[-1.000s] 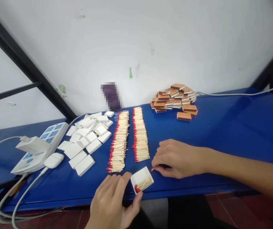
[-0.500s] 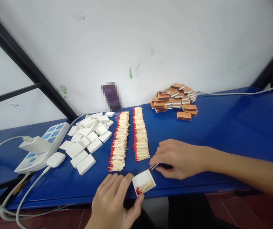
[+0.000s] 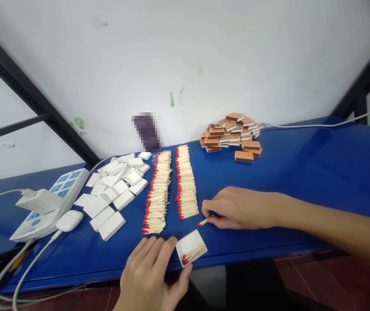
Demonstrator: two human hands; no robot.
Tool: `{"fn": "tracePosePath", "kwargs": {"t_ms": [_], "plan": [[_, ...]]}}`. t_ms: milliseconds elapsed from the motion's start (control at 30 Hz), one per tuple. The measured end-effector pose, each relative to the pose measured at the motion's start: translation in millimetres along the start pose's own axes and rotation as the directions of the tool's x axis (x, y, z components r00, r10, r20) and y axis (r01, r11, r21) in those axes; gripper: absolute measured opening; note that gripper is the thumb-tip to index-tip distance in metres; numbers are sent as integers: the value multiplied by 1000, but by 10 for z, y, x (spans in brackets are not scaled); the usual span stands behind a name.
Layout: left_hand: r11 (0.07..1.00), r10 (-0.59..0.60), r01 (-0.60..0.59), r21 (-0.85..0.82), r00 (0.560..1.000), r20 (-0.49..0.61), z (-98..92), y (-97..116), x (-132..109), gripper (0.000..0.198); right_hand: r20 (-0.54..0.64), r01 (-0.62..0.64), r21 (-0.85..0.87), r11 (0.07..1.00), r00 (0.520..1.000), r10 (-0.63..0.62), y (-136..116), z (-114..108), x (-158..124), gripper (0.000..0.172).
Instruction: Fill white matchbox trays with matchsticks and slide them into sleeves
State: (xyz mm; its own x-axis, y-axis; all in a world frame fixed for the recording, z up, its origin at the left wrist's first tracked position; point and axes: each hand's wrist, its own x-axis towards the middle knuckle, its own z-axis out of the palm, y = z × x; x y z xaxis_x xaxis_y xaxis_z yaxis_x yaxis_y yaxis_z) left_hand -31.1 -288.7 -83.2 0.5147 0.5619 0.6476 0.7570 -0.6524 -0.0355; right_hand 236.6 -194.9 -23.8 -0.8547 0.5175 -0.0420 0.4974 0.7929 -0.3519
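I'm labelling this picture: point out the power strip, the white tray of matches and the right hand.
Power strip [image 3: 62,186], head view: socket face.
White tray [image 3: 188,243], head view: bare inner floor.
Right hand [image 3: 236,207], head view: its back.

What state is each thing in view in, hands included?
Left hand, holding small tray
Right hand, pinching at least one match
Small tray, open, partly filled
Match rows, laid out, heads leftward
White boxes, loosely heaped
Brown matchboxes, piled
Power strip, charger plugged in
White case, shut, cable attached
Purple shape, pixelated, state unclear
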Motion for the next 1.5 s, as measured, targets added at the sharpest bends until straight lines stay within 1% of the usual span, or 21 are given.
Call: {"fn": "tracePosePath", "kwargs": {"t_ms": [133, 233, 400, 467, 533, 633, 700, 767, 833, 900, 967, 1067, 1133, 1167, 1233, 1300, 1400, 1433, 1500], "plan": [[1000, -3, 3, -16, 1000, 25, 0, -1, -9, 21, -2, 19, -37, 999, 1000, -20, 18, 7, 5, 7], [1000, -14, 14, -19, 1000, 12, -1, 7, -11, 21, -41, 44, -57, 997, 998, -46, 15, 7, 9, 7], [1000, -14, 14, -25, 1000, 16, -2, 17, 12, 20, -162, 136, 58, 989, 979, -125, -61, 13, 5, 7], [1000, -9, 9, -24, 1000, 16, -3, 17, 27, 21, -212, 168, 101, 981, 967, -144, -122, 58, 22, 7], [1000, -5, 6, -23, 1000, 25, -3, 15, 42, 21, -245, 183, 108, 977, 958, -153, -190, 132, 53, 6], [1000, -8, 8, 0, 1000, 17, 0, 11, 62, 22, -291, 198, 42, 979, 940, -178, -259, 244, 99, 7], [1000, -11, 11, 19, 1000, 2, 2, 13, 73, 23, -322, 210, -4, 978, 925, -200, -261, 269, 106, 11], [1000, -12, 12, 22, 1000, -3, 2, 17, 81, 23, -354, 212, -28, 977, 912, -208, -226, 240, 92, 16], [1000, -18, 18, 21, 1000, -5, 1, 21, 82, 23, -368, 182, -57, 982, 910, -189, -167, 179, 64, 18], [999, -26, 27, 18, 999, -26, 2, 23, 76, 23, -329, 125, -103, 987, 932, -153, -100, 119, 33, 15], [999, -38, 39, 9, 998, -54, 5, 22, 64, 21, -233, 93, -154, 984, 964, -127, -40, 83, 11, 13], [999, -51, 51, 1, 997, -61, 8, 23, 47, 20, -96, 113, -192, 975, 986, -133, 14, 85, -1, 14], [999, -53, 53, 10, 998, -47, 6, 28, 43, 20, -51, 133, -200, 971, 988, -146, 26, 115, 5, 15], [999, -52, 52, 15, 998, -38, 4, 32, 44, 21, -48, 139, -205, 969, 987, -151, 26, 134, 10, 17], [998, -53, 54, 23, 998, -28, 2, 39, 51, 23, -91, 142, -217, 966, 982, -165, 19, 171, 21, 22], [998, -63, 63, 22, 998, -13, 5, 44, 60, 25, -203, 127, -211, 969, 964, -170, -1, 196, 29, 24], [997, -73, 72, 24, 997, 10, 17, 44, 69, 25, -396, 109, -156, 982, 904, -163, -72, 215, 38, 22], [997, -70, 70, 25, 997, 17, 21, 43, 68, 24, -439, 118, -132, 984, 883, -165, -108, 224, 43, 21], [997, -71, 70, 31, 997, 21, 25, 44, 64, 24, -473, 158, -97, 983, 861, -185, -190, 260, 62, 20]]}}
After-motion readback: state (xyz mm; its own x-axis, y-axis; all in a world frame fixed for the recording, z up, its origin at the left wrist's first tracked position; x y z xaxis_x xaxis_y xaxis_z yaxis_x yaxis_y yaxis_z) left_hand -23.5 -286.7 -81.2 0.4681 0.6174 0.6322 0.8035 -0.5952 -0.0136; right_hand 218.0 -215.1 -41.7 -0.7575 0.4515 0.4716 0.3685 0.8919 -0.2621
